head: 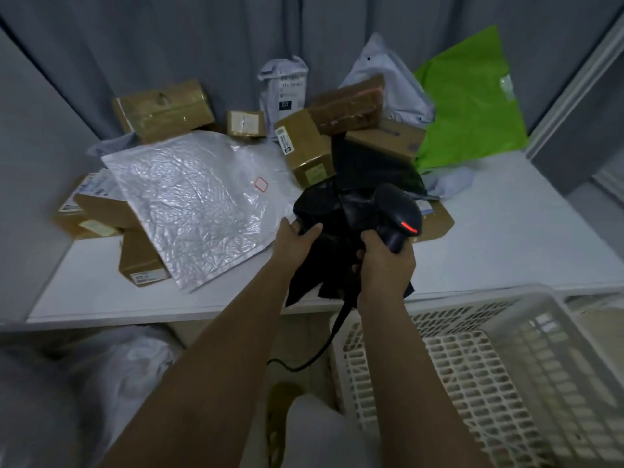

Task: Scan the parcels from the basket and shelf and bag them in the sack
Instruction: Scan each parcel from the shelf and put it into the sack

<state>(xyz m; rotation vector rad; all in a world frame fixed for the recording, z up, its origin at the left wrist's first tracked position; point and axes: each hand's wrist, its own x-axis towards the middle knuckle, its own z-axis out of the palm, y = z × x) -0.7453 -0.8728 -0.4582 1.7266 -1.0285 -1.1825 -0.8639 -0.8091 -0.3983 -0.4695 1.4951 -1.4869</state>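
A black plastic parcel [324,211] hangs over the front edge of the white shelf [506,238]. My left hand [293,238] grips its left side, thumb on top. My right hand [385,265] holds a black barcode scanner [401,214] by the handle, red light lit, its head over the parcel's right part. The scanner's cable [324,346] drops below the shelf. The cream plastic basket [472,373] stands low at the right and looks empty. A pale sack [111,373] lies blurred at the lower left.
Several parcels crowd the shelf's back: a large silvery mailer [189,204], brown boxes [304,146], grey mailers [283,89], a green bag [472,96]. More brown boxes [141,261] lie under the mailer at left. Grey curtains hang behind.
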